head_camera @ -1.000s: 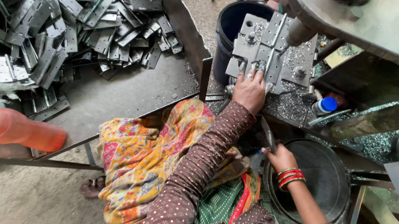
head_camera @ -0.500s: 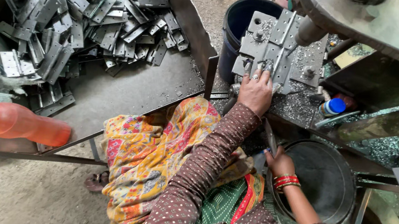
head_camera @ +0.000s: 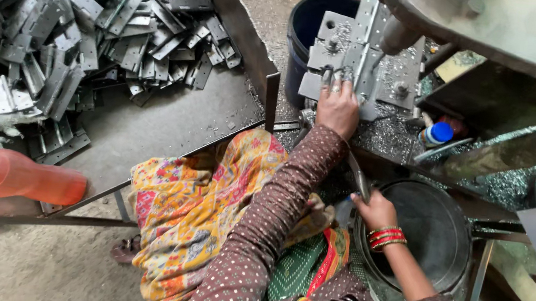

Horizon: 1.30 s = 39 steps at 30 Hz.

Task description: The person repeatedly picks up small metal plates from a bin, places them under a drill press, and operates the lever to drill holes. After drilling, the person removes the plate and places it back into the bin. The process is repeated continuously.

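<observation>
My left hand (head_camera: pixel 338 109) reaches forward and presses its fingertips on a grey metal hinge plate (head_camera: pixel 334 52) that lies on the machine's fixture, under a round metal spindle (head_camera: pixel 395 36). My right hand (head_camera: pixel 374 210), with red bangles at the wrist, is closed around a thin metal handle or strip (head_camera: pixel 359 178) at the rim of a round black pan (head_camera: pixel 435 247). Both arms wear brown dotted sleeves. A patterned yellow cloth (head_camera: pixel 190 212) covers my lap.
A large metal tray (head_camera: pixel 170 122) at the left holds a heap of several grey hinges (head_camera: pixel 86 35). An orange plastic bottle (head_camera: pixel 16 175) lies at its near edge. A dark bucket (head_camera: pixel 308 31) stands behind the fixture. A blue-capped bottle (head_camera: pixel 436 134) sits among metal shavings.
The view has shifted slightly. My left hand stays on the hinge plate and my right hand keeps its grip by the pan.
</observation>
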Each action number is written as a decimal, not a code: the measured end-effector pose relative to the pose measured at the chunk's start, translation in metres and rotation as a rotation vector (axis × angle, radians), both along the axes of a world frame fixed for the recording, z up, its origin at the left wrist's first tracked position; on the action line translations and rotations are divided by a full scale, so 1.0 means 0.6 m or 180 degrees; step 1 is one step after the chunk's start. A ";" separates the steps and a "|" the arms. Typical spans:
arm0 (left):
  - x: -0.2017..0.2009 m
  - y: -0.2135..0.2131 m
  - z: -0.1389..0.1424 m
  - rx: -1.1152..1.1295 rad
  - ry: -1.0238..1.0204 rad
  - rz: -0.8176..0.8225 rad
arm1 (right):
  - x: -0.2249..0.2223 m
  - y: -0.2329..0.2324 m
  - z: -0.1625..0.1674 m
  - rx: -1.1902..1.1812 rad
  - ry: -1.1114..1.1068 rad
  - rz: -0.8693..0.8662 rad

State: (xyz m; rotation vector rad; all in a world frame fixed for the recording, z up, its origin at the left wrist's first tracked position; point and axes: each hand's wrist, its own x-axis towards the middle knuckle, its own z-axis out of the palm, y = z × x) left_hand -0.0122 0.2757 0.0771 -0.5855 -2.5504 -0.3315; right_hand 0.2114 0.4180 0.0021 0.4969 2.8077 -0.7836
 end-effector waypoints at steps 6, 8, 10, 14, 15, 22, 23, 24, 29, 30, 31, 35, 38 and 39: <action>0.003 -0.007 0.004 -0.0233 -0.0033 -0.0055 | -0.054 0.031 0.072 0.0584 -0.0598 0.0158; 0.002 -0.006 0.004 -0.0280 0.0006 -0.0052 | -0.051 0.029 0.062 0.0598 -0.0600 0.0088; 0.002 -0.006 0.003 -0.0316 -0.0060 -0.0087 | -0.033 0.014 0.025 0.0522 -0.0540 -0.0076; 0.006 -0.007 -0.001 -0.0147 0.0200 -0.0007 | 0.005 -0.008 -0.064 0.0228 0.0304 -0.0137; 0.007 -0.008 -0.001 -0.0173 0.0054 -0.0046 | 0.010 -0.017 -0.076 0.0232 0.0334 -0.0133; 0.020 -0.018 0.006 -0.0009 -0.0042 -0.0213 | -0.027 0.035 -0.014 0.0314 -0.0557 -0.0073; 0.024 -0.018 0.010 -0.0076 0.0059 -0.0156 | -0.031 0.043 -0.008 0.0352 -0.0531 -0.0013; 0.028 -0.018 0.014 -0.0142 0.0155 -0.0111 | -0.030 0.048 -0.009 0.0389 -0.0510 0.0035; 0.041 -0.027 0.035 0.0040 -0.0196 -0.0220 | -0.004 0.012 -0.066 0.0272 -0.0068 -0.0012; 0.042 -0.031 0.036 0.0060 -0.0061 -0.0222 | -0.002 0.003 -0.073 0.0179 0.0131 -0.0085; 0.041 -0.033 0.037 0.0089 0.0082 -0.0208 | -0.005 0.002 -0.073 0.0096 0.0339 -0.0143; 0.023 -0.026 0.034 0.0038 0.0015 -0.0143 | -0.034 0.042 -0.019 0.0333 -0.0295 0.0021; -0.003 -0.004 0.034 -0.0092 -0.0168 -0.0160 | -0.040 0.064 0.010 0.0574 -0.0461 0.0150; -0.012 0.000 0.036 -0.0109 -0.0407 -0.0204 | -0.036 0.059 0.007 0.0480 -0.0387 0.0112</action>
